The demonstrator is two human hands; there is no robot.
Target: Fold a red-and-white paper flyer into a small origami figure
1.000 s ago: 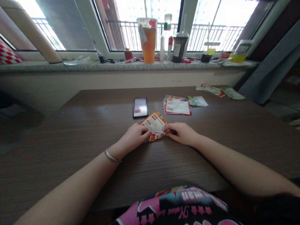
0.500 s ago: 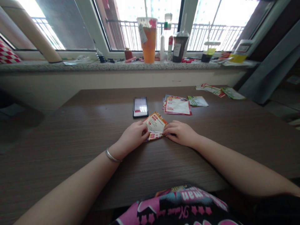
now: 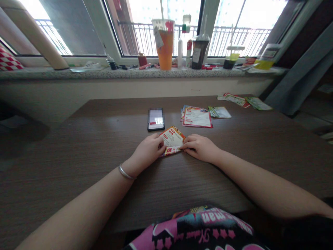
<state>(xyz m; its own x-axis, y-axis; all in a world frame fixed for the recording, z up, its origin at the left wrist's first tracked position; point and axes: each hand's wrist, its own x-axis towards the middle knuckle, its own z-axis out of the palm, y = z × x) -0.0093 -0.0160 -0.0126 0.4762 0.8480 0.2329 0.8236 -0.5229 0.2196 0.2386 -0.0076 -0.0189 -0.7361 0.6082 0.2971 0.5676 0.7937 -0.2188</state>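
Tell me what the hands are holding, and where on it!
A printed paper, by its folded near part: left hand at the left end, right hand at the right end.

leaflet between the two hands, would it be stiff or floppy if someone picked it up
The leaflet is probably light, since it looks like thin printed paper. It would likely flex easily, as its near edge is folded over. That fold might spring open a little without the left hand and right hand at its ends.

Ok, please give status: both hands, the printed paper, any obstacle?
Left hand and right hand holding printed paper, opposite ends. Near edge folded over. Phone close beyond, not between hands.
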